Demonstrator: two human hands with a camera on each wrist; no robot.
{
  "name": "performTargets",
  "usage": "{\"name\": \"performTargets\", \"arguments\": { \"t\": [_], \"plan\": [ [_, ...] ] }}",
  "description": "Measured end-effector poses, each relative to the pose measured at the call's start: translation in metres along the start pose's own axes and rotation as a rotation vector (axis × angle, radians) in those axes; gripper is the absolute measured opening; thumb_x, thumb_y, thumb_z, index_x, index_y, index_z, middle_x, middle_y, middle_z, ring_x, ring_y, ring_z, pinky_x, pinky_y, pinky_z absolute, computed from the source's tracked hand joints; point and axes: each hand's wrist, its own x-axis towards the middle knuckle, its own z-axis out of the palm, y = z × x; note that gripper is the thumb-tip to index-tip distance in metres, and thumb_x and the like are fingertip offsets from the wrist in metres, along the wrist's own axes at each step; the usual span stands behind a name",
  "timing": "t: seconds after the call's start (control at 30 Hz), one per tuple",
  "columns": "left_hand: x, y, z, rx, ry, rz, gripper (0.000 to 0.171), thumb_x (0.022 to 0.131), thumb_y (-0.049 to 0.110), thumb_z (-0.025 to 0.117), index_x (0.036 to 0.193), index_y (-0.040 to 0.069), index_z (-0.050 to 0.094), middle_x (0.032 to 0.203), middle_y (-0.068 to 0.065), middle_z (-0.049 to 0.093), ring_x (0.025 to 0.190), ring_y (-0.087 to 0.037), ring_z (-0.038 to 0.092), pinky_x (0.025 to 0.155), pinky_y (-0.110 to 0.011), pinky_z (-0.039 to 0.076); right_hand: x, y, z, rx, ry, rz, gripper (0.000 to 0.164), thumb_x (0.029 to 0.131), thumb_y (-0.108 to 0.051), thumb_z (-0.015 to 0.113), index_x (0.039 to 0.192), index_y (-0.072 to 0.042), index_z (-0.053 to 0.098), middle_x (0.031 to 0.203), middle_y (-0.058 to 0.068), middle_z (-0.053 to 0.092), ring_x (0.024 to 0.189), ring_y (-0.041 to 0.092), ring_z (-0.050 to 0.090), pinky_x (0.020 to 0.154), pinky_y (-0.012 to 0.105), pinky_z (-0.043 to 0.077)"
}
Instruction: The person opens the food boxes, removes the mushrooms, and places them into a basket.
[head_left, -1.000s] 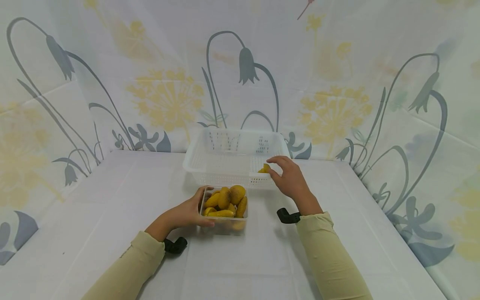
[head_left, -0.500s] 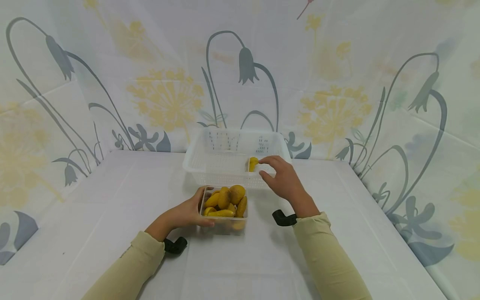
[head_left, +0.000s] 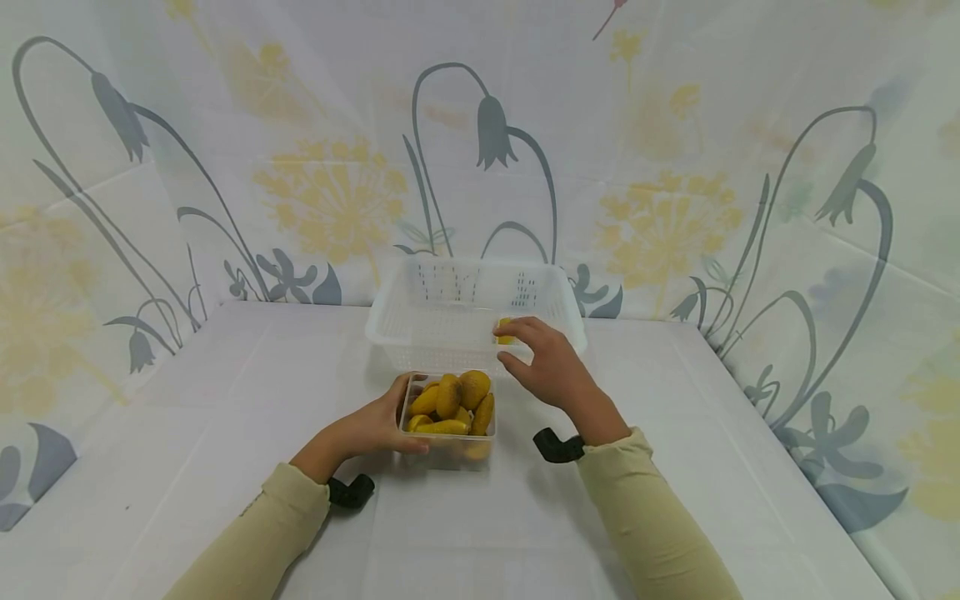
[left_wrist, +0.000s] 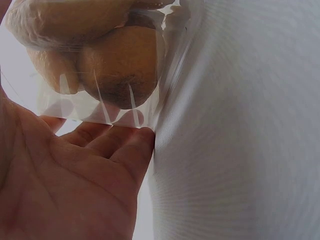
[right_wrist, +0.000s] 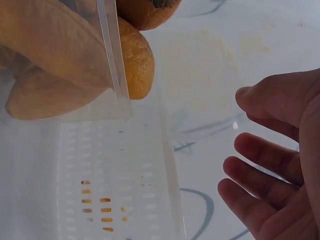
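Observation:
My left hand grips the left side of a clear plastic box, thumb at its front and fingers behind. Inside are several yellow oblong fruits with wrinkled skin and some dark patches. In the left wrist view the fingers lie along the box's side, low by the tablecloth. My right hand hangs over the near right rim of a white slotted basket, thumb apart from loosely bent fingers and nothing between them. Beyond its fingertips a yellow piece lies in the basket, partly hidden by the hand.
The basket stands behind the box, close to the patterned cloth backdrop. A white cloth covers the table. Dark camera mounts stick out from both wrists. Through the basket slots, yellow shows in the right wrist view.
My right hand has moved left and slightly toward me along the basket's near rim. The yellow piece shifted left, then became mostly covered. The left hand and box have stayed put.

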Motion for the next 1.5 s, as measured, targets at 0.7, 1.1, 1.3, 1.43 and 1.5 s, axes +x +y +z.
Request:
{"name": "performTargets", "arguments": {
  "t": [0.7,1.1,1.3,1.43,1.5],
  "plan": [
    [0.001,-0.001,0.0,-0.004,-0.004,0.005,0.105,0.073,0.041,0.084,0.148,0.021,0.013,0.159,-0.009,0.019,0.143,-0.03,0.031,0.116,-0.054,0.024,-0.002,-0.028,0.018,0.026,-0.075,-0.08,0.031,0.091,-0.023,0.068,0.121,-0.014,0.064,0.123,0.003,0.064,0.115,0.021,0.061,0.097,0.039,0.05],
    [0.002,-0.003,0.0,-0.002,-0.005,-0.012,0.104,0.072,0.042,0.083,0.147,0.022,0.014,0.158,-0.008,0.02,0.14,-0.028,0.034,0.116,-0.053,0.027,-0.004,-0.038,0.027,0.032,-0.18,-0.098,0.035,0.092,-0.029,0.067,0.123,-0.014,0.063,0.123,0.003,0.062,0.111,0.022,0.062,0.094,0.035,0.052],
    [0.001,-0.003,0.0,0.009,-0.002,-0.016,0.103,0.072,0.043,0.083,0.147,0.023,0.014,0.158,-0.008,0.02,0.139,-0.027,0.035,0.115,-0.054,0.027,-0.004,-0.039,0.036,0.032,-0.218,-0.09,0.039,0.09,-0.034,0.069,0.124,-0.016,0.064,0.124,0.0,0.06,0.108,0.015,0.06,0.094,0.031,0.052],
    [0.002,-0.002,0.0,0.022,0.003,-0.023,0.103,0.072,0.044,0.083,0.147,0.024,0.015,0.158,-0.007,0.021,0.137,-0.027,0.037,0.115,-0.054,0.028,-0.005,-0.041,0.038,0.044,-0.23,-0.085,0.043,0.088,-0.037,0.071,0.125,-0.016,0.063,0.124,0.0,0.06,0.106,0.015,0.06,0.092,0.031,0.052],
    [0.002,-0.003,0.0,0.026,0.003,-0.023,0.103,0.072,0.044,0.083,0.147,0.024,0.015,0.158,-0.007,0.021,0.138,-0.027,0.036,0.115,-0.054,0.028,-0.006,-0.044,0.038,0.048,-0.236,-0.081,0.045,0.087,-0.038,0.071,0.125,-0.015,0.063,0.124,0.0,0.06,0.106,0.015,0.06,0.092,0.031,0.052]
  ]
}}
